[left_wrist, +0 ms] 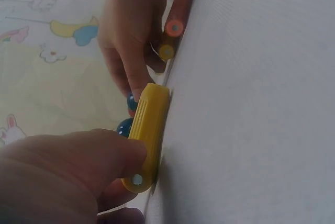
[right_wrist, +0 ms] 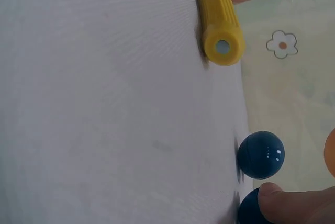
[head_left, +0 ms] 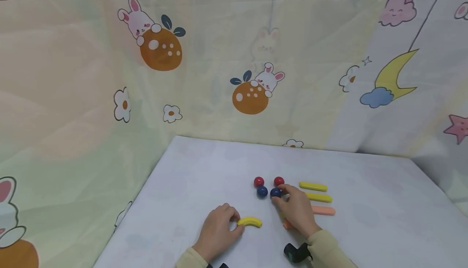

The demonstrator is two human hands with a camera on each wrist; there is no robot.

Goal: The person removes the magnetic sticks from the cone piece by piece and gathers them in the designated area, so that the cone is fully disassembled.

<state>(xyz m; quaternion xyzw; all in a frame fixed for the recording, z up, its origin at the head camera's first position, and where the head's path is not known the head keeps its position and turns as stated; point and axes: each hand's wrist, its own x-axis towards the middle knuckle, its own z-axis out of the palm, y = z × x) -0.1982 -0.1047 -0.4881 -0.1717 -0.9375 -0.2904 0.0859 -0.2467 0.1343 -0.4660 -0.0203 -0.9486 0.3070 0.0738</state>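
Observation:
Low on the table, my left hand (head_left: 219, 231) pinches the left end of a curved yellow magnetic stick (head_left: 250, 221) between thumb and fingers. In the left wrist view that stick (left_wrist: 146, 135) shows ridged sides and a silvery disc in its end. My right hand (head_left: 297, 209) holds a dark blue ball (head_left: 276, 192) between thumb and forefinger. A second blue ball (head_left: 261, 191) lies just left of it. Two red balls, one left (head_left: 258, 181) and one right (head_left: 279, 181), sit behind the blue ones.
Right of my right hand lie two straight yellow sticks (head_left: 313, 186) (head_left: 319, 198) and an orange stick (head_left: 323, 210). Another orange piece (head_left: 287, 224) is partly hidden under that hand. The white table (head_left: 204, 170) meets a printed cloth (head_left: 204, 56) at the back and left.

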